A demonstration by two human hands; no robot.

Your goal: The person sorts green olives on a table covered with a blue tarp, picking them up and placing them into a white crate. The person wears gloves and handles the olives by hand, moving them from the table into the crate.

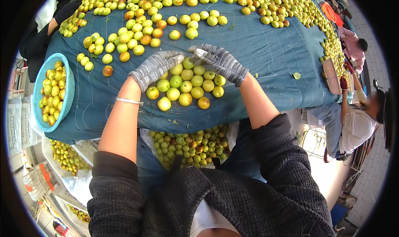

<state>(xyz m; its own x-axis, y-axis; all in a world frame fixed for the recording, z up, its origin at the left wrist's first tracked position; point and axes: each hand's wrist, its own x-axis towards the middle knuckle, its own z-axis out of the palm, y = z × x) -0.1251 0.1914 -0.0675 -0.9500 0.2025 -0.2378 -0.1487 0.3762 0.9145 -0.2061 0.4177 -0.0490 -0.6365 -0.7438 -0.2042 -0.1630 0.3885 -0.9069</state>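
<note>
Green jujube fruits [186, 86] lie in a loose cluster on a blue-green cloth [230, 37]. Around the far side of the cluster curve my left hand [158, 65] and my right hand [220, 62], both in grey knitted gloves, their fingertips nearly meeting. Both palms are turned towards the fruits, and some fruits touch or sit close to the gloves. Whether the fingers grip any fruit is hidden. Below the cloth's near edge, a lined container [190, 146] full of greenish and brownish fruits stands between my legs.
A blue plastic basket [70, 93] of fruits stands at the left edge. More fruits [137, 34] spread beyond my hands, heaped along the far side. Crates of fruit [67, 159] are at lower left. At right, people [358, 128] work beside a pink tray [331, 76]; a dark sleeve [67, 11] shows upper left.
</note>
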